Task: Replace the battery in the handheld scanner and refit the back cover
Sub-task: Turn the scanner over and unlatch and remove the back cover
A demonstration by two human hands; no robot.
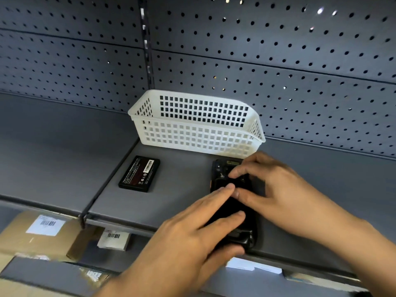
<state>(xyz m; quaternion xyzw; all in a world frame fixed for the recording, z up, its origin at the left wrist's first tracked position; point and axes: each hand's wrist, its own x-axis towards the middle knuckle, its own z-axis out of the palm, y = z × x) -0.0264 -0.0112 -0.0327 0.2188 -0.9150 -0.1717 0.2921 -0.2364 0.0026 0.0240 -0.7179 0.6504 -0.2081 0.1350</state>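
Both hands are down on the handheld scanner (233,202), which lies back-up near the front edge of the grey shelf (64,151), its long axis running from that front edge toward the white basket (192,125) at the rear. The left hand (192,236) lies flat and open across the lower half, fingers spread and pressing; the right hand (272,185) comes in from the right edge side, fingertips pinching lightly at the upper part of the back cover (227,209) — neither hand is lifting anything. My read: the cover is being seated, and the push must travel along that long axis, so the right hand, nearer the top end, looks best placed to guide it. A loose battery (139,174) sits well apart to the left, label up — whether it is the old cell I cannot tell. The cover's latch and seam are hidden under the fingers, so whether it has clicked home is unclear.
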